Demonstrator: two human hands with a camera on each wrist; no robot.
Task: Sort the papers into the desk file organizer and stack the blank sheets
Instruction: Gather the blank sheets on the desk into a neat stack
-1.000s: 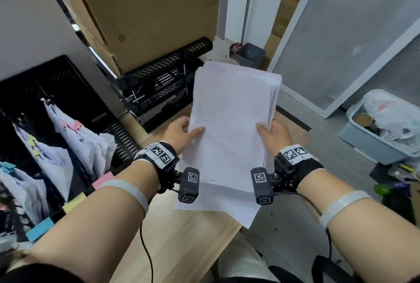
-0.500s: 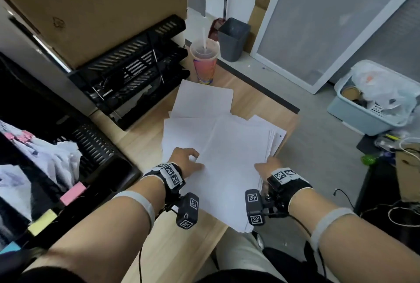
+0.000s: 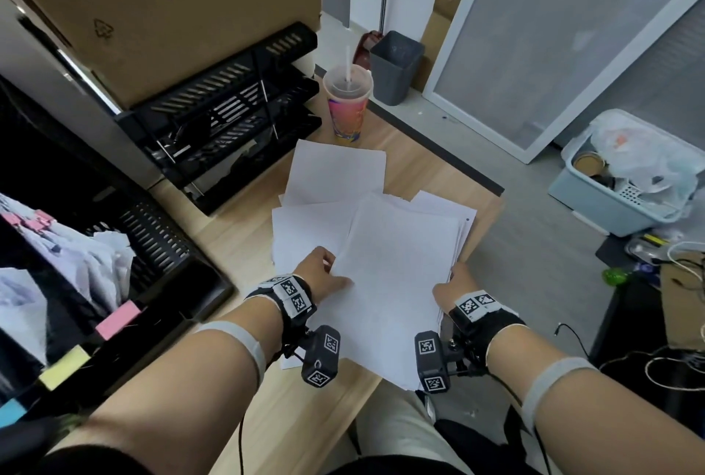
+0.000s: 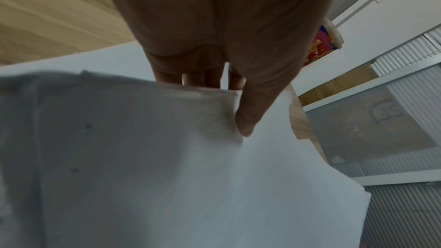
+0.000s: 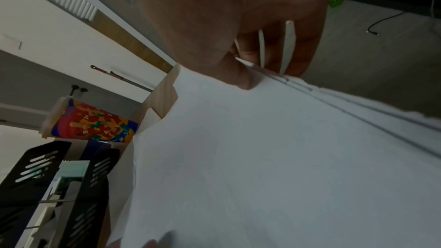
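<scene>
A thick stack of blank white sheets (image 3: 396,276) lies low over the wooden desk (image 3: 229,242), its near end hanging past the desk's front edge. My left hand (image 3: 324,278) pinches its left edge, thumb on top (image 4: 245,127) and fingers underneath. My right hand (image 3: 452,285) grips the right edge, thumb on top (image 5: 238,76), fingers curled below. Loose white sheets (image 3: 335,177) lie fanned beneath and beyond the stack. The black tiered file organizer (image 3: 229,112) stands at the back left.
A colourful lidded cup with a straw (image 3: 346,104) stands just beyond the loose sheets. Black file holders with clipped papers and coloured tabs (image 3: 76,284) fill the left. The floor to the right holds a grey bin (image 3: 395,66), a blue basket (image 3: 618,184) and cables.
The stack, held upright a second ago, has been lowered flat over the loose sheets on the desk. Both hands kept their grip on its edges.
</scene>
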